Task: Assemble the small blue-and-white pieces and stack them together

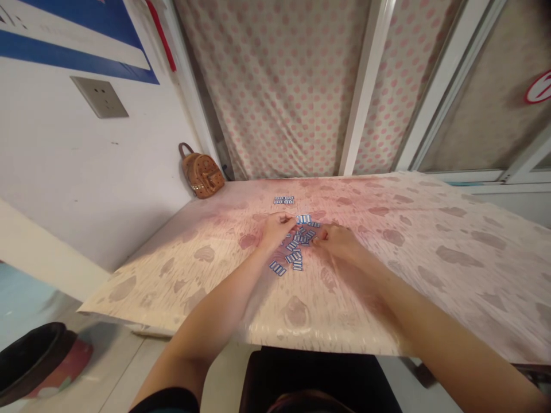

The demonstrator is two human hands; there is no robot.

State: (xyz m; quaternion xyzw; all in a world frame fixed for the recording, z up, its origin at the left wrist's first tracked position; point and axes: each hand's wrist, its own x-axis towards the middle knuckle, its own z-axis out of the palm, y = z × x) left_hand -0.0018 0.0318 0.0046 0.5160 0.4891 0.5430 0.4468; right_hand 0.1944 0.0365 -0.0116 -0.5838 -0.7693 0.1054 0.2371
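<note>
On the patterned tablecloth lies a loose pile of small blue-and-white striped cards [294, 245], several of them overlapping at different angles. My left hand [275, 228] is at the pile's left side, thumb and fingers pinched at the edge of a brighter striped card [304, 219] that looks slightly raised. On the right of the pile, my right hand [339, 240] has its fingers curled in, with the fingertips close to the outer cards. Whatever is between those fingers is hidden. Beyond my hands, more striped cards [284, 200] sit in a neat block of two rows.
The table [370, 310] has a pale cloth with leaf-like shapes. A small brown backpack-shaped bag [203, 174] stands at its far left corner by the wall. Dotted curtains [284, 86] hang behind. On the floor at lower left is a dark-rimmed pot [41, 364].
</note>
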